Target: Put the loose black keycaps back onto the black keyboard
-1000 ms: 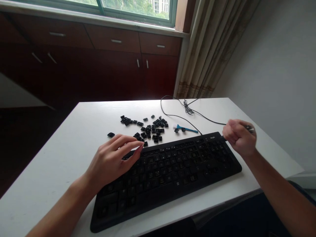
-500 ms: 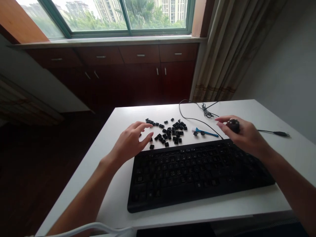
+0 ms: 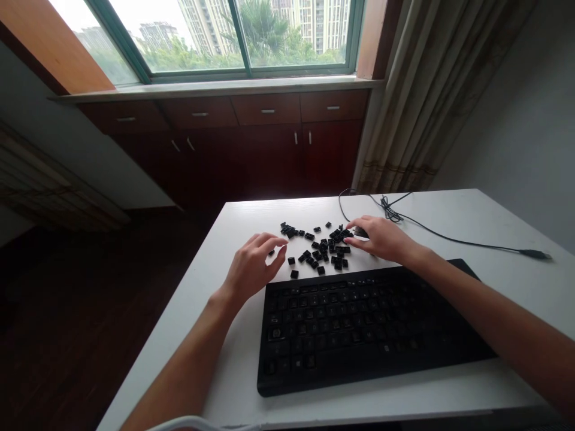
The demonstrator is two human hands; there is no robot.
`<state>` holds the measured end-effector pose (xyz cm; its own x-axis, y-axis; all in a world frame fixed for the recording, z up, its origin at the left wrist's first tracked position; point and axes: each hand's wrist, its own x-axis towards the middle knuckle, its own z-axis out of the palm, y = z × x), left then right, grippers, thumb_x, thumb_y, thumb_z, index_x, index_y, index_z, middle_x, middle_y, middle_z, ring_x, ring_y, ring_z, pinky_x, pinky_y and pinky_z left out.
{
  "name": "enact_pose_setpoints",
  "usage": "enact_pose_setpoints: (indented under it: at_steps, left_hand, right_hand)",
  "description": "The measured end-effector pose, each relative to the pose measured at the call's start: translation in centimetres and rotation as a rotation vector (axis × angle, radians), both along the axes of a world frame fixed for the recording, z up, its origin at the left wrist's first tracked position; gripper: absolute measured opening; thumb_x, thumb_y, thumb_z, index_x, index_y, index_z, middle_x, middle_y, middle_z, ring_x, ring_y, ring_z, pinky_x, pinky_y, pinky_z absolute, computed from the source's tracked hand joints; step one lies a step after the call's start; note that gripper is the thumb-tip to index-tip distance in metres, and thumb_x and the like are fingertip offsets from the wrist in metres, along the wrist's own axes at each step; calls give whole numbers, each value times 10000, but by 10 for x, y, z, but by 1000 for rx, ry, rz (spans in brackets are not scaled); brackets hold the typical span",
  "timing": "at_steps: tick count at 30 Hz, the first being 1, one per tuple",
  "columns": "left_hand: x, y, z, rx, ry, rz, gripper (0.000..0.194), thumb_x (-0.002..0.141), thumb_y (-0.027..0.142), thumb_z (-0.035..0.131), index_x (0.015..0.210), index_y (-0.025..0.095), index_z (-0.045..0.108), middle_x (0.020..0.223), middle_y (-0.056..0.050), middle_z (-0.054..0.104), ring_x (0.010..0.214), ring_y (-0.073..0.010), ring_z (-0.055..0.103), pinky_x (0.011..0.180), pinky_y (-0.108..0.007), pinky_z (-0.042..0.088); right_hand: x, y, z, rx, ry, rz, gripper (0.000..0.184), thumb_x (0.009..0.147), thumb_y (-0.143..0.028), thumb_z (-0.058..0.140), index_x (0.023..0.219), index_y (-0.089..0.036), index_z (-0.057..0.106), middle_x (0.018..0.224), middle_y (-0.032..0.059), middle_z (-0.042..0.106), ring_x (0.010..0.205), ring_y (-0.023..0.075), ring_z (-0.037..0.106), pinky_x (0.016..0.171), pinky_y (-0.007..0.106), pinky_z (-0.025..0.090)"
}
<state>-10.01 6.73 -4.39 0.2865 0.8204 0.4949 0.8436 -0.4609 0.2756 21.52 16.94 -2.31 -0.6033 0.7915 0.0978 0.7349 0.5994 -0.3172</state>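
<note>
A black keyboard (image 3: pixel 332 335) lies on the white table, with gaps where some keys are off. Loose black keycaps (image 3: pixel 331 245) are scattered behind it. My left hand (image 3: pixel 257 263) hovers at the left edge of the keycaps, thumb and fingers curved but apart, holding nothing. At their right edge is my right hand (image 3: pixel 381 238), fingers reaching left over the pile. A small dark lump (image 3: pixel 360 232) shows in its curled grip; its kind is not clear. The blue-handled brush is hidden behind that hand.
A black cable (image 3: pixel 467 241) runs along the back right of the table (image 3: pixel 516 299), bundled in one place and ending in a plug (image 3: pixel 533 254). A white cord (image 3: pixel 193 422) crosses the front left edge. Wooden cabinets (image 3: pixel 260 155) and a window stand beyond.
My right hand has moved left, from over the keyboard's right end to the keycaps, with the dark lump still in it. My left hand stays near the pile. The view has shifted slightly.
</note>
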Motion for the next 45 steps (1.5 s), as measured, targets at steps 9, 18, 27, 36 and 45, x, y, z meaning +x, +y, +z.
enact_pose_setpoints:
  at_steps: [9,18,27,36,45]
  left_hand:
    - [7,-4,1,14,15,-51,182,968,223,527,1074,206,675,1027,-63,703,918,-207,658,692,-339,571]
    - [9,-3,-4,27,6,-72,177,961,223,547,1066,192,686,1014,-62,706,918,-198,640,744,-341,574]
    - [10,-3,-7,39,7,-69,169,954,229,556,1061,203,684,1012,-54,700,914,-196,631,748,-330,561]
    - [13,-4,-7,42,5,-81,157,951,227,562,1054,204,679,1008,-42,699,901,-186,629,731,-316,555]
    - [14,-5,-6,45,4,-90,160,951,218,560,1055,196,679,1001,-51,702,894,-189,637,718,-314,559]
  right_hand:
    - [-8,5,-2,-65,-77,7,459,926,-485,563,1256,-177,645,1134,153,693,986,299,660,840,409,531]
    - [-2,8,-4,-91,-71,-13,474,909,-520,569,1246,-195,642,1176,142,638,916,266,662,806,384,531]
    - [-4,10,0,-137,-40,21,419,901,-484,600,1183,-182,668,1134,140,659,964,278,654,821,362,510]
    - [-3,13,-3,-135,0,38,374,870,-470,640,1103,-180,674,1107,117,645,886,246,635,777,350,496]
    - [-6,13,-2,-175,63,22,343,837,-457,691,1074,-210,676,1037,75,703,922,240,640,768,334,481]
